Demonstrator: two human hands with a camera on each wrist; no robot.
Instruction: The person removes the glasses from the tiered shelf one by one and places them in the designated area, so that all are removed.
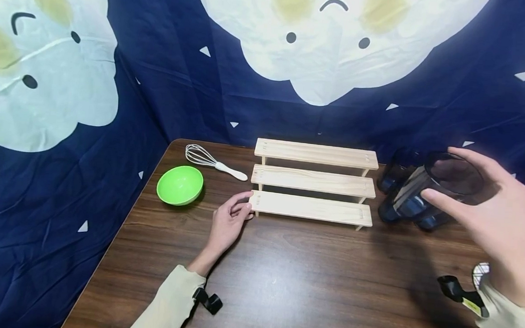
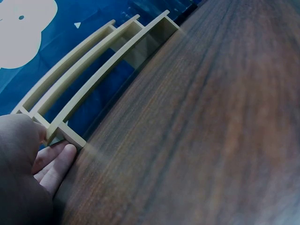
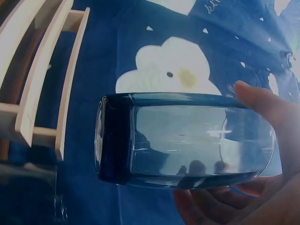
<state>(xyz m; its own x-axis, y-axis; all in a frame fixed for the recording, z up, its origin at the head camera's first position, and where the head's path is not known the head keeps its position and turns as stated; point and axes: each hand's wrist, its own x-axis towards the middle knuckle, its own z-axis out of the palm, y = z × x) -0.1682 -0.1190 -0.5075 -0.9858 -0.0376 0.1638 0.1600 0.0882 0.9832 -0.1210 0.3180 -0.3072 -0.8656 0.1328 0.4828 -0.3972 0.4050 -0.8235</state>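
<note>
My right hand (image 1: 499, 208) grips a blue-tinted clear glass (image 3: 178, 140) near its rim, thumb on one side and fingers on the other. The glass is held up to the right of a three-step wooden rack (image 1: 311, 207). At the rack's left end, my left hand (image 1: 229, 219) holds the lowest step, with its fingertips at the end of the board and by the leg in the left wrist view. More dark blue glasses (image 1: 394, 177) stand on the table beside the rack, partly hidden behind the held one.
A green bowl (image 1: 180, 185) and a white whisk (image 1: 217, 165) lie left of the rack on the brown wooden table (image 1: 282, 285). Dark blue cloth (image 1: 168, 88) with white cloud shapes hangs behind and at the left.
</note>
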